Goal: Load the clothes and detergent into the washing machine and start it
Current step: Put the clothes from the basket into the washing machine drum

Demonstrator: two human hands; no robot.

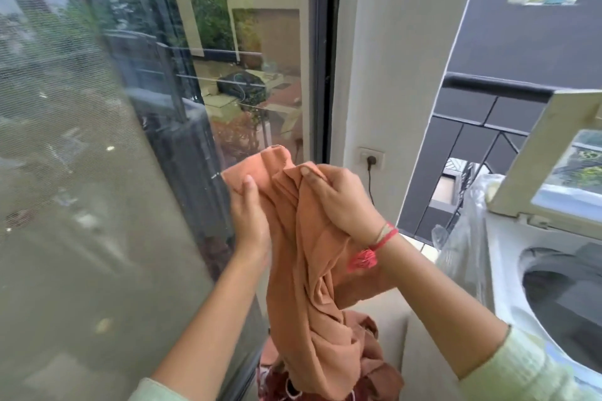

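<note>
An orange cloth (309, 286) hangs in front of me, held up by both hands. My left hand (249, 215) pinches its upper left corner and my right hand (335, 202) grips a bunched fold beside it. The cloth's lower end trails down onto a pile of dark red and patterned clothes (368, 378) at the bottom of the view. On the right stands a white top-loading washing machine (508, 270) with its lid (560, 153) raised; its dark drum opening (566, 299) shows. No detergent is visible.
A large glass sliding door (114, 140) with a dark frame fills the left side. A wall socket (371, 158) with a plugged black cable sits on the cream pillar. A clear plastic sheet (465, 231) hangs behind the machine, near a dark balcony railing (488, 89).
</note>
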